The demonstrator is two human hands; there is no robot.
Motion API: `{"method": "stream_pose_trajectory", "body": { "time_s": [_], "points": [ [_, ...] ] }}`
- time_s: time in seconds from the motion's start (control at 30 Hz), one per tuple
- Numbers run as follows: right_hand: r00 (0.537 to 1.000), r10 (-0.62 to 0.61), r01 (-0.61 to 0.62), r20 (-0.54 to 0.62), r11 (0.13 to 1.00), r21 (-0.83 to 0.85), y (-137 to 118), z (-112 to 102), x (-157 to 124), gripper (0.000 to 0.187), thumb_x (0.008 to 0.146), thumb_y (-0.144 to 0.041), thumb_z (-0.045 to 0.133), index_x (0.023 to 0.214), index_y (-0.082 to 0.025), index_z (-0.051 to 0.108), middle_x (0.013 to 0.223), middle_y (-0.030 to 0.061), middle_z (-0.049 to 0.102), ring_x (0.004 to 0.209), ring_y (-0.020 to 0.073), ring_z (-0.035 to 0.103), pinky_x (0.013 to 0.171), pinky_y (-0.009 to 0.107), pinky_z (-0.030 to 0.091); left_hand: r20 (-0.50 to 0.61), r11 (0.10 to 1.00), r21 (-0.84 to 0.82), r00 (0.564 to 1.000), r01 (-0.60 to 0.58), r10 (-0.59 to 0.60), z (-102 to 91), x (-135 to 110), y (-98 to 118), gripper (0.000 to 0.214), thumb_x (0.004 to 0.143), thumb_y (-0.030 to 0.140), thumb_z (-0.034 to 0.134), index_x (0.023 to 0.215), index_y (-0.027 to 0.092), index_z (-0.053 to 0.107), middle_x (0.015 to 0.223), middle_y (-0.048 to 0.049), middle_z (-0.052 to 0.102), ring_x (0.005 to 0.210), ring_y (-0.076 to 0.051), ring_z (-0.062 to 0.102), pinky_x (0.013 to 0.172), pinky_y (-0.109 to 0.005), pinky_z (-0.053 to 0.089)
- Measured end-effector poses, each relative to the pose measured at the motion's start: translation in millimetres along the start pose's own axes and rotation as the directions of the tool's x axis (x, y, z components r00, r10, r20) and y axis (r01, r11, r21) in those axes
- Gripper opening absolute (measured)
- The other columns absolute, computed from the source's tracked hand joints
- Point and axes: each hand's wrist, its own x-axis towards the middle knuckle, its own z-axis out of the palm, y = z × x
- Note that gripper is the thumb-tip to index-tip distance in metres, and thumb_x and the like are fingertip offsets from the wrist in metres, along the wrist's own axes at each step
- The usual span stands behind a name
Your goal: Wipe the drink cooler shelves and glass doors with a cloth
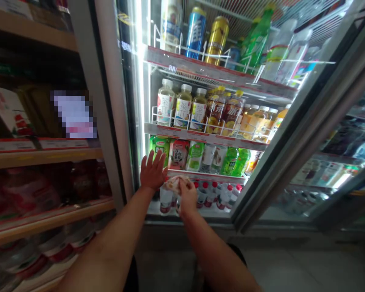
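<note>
My left hand is raised with its fingers spread, in front of the lower left shelf of a lit drinks fridge. It holds nothing and is nearest to a green drink carton. To its right, my right hand pinches a crumpled, pale cloth with stains on it. The cloth hangs by the front edge of that shelf. A red carton and a lighter green one stand just behind. Beneath my hands are clear bottles with red caps, partly hidden by my right hand.
Higher fridge shelves carry tea bottles behind a white wire rail, and cans with green bottles. A metal door frame slants along the right. Wooden shelves with packaged goods stand close on the left.
</note>
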Motion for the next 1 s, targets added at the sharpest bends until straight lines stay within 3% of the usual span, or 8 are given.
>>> {"method": "stream_pose_trajectory", "body": {
  "time_s": [0.17,0.37,0.6,0.83,1.0],
  "points": [
    [0.997,-0.055,0.056,-0.062,0.998,0.008,-11,-13,10,0.032,0.058,-0.042,0.078,0.067,-0.021,0.056,0.06,-0.0065,0.062,0.057,0.01,0.057,0.053,0.021,0.044,0.008,1.0,-0.008,1.0,0.02,-0.02,0.6,-1,-1,0.059,0.096,0.036,0.051,0.153,0.023,0.042,0.152,-0.0107,0.049,0.153,-0.027,0.024,0.126,-0.05,0.01],
    [0.99,-0.067,0.066,-0.123,0.998,-0.013,-19,-37,16,0.031,0.054,-0.036,0.081,0.06,-0.02,0.054,0.05,-0.0088,0.055,0.049,0.0086,0.05,0.048,0.021,0.039,-0.048,0.999,-0.024,0.998,-0.032,0.03,-1.4,2,0,0.063,0.097,0.032,0.051,0.157,0.022,0.034,0.154,-0.0114,0.047,0.154,-0.027,0.016,0.126,-0.051,0.011],
    [0.976,-0.16,0.167,-0.15,0.985,0.033,-65,-60,37,0.03,0.061,-0.043,0.077,0.073,-0.023,0.059,0.06,-0.0079,0.062,0.061,0.0113,0.061,0.055,0.021,0.048,-0.062,1.0,0.002,0.998,-0.03,0.03,0.0,2,0,0.069,0.097,0.033,0.05,0.16,0.025,0.024,0.156,-0.0114,0.043,0.154,-0.028,0.017,0.125,-0.052,0.012],
    [0.971,-0.137,0.146,-0.198,0.989,0.033,-75,-91,47,0.026,0.057,-0.037,0.077,0.069,-0.021,0.06,0.059,-0.0053,0.064,0.057,0.013,0.063,0.053,0.023,0.051,-0.06,0.999,0.035,0.997,-0.039,0.041,-1.1,4,0,0.071,0.097,0.033,0.049,0.161,0.025,0.019,0.158,-0.012,0.041,0.154,-0.028,0.016,0.125,-0.053,0.014],
    [0.959,-0.243,0.243,-0.145,0.97,-0.013,-93,-104,60,0.028,0.063,-0.04,0.073,0.082,-0.022,0.066,0.071,-0.0046,0.07,0.066,0.013,0.068,0.056,0.022,0.053,-0.064,0.999,0.015,0.997,-0.034,0.035,-0.6,3,-1,0.071,0.096,0.033,0.051,0.161,0.025,0.022,0.157,-0.0125,0.042,0.154,-0.029,0.018,0.124,-0.054,0.015]
  ]
}}
